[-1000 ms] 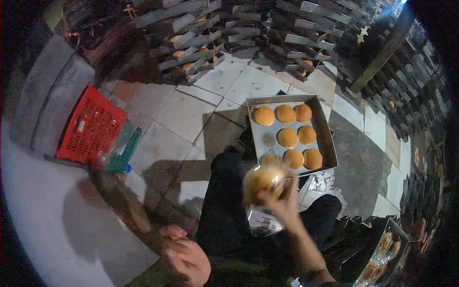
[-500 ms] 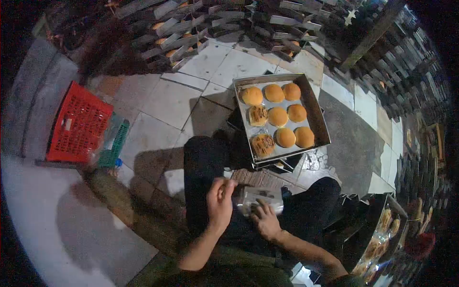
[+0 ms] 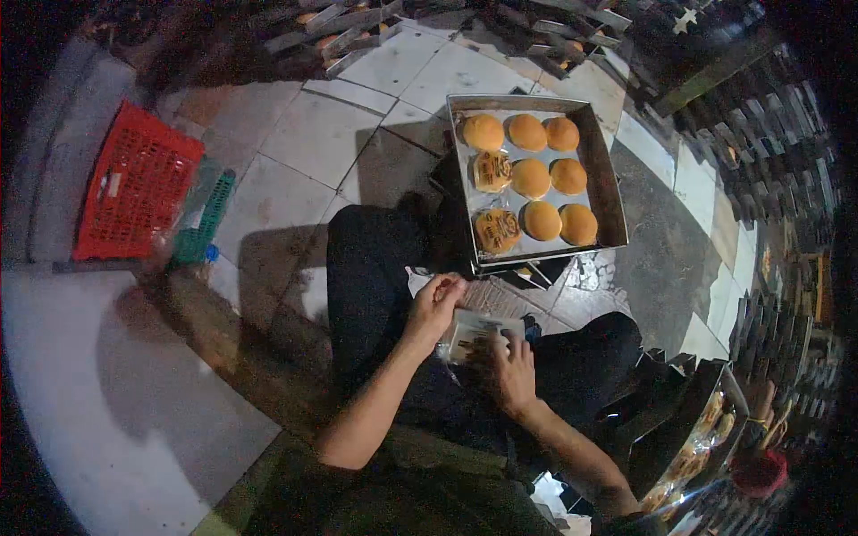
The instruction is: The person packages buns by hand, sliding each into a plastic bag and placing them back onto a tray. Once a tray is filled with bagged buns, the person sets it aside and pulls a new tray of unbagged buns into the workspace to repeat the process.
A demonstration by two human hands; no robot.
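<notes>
A metal tray in front of my legs holds several round golden buns; two in its left column are in printed clear wrappers. On my lap lies a stack of clear printed plastic bags. My left hand is at the stack's upper left, fingers pinched together; what they hold, if anything, is too small to tell. Over the right part of the stack is my right hand, its fingers apart, slightly blurred, touching or just above the bags.
A red plastic basket and a green basket stand on the left. At the lower right a tray of wrapped breads sits by a person's hand. Stacked metal trays line the back and right.
The view has tilted, so the tray and baskets appear higher. My left hand has moved up toward the tray and its fingers have closed. My right hand has shifted slightly right on the stack.
</notes>
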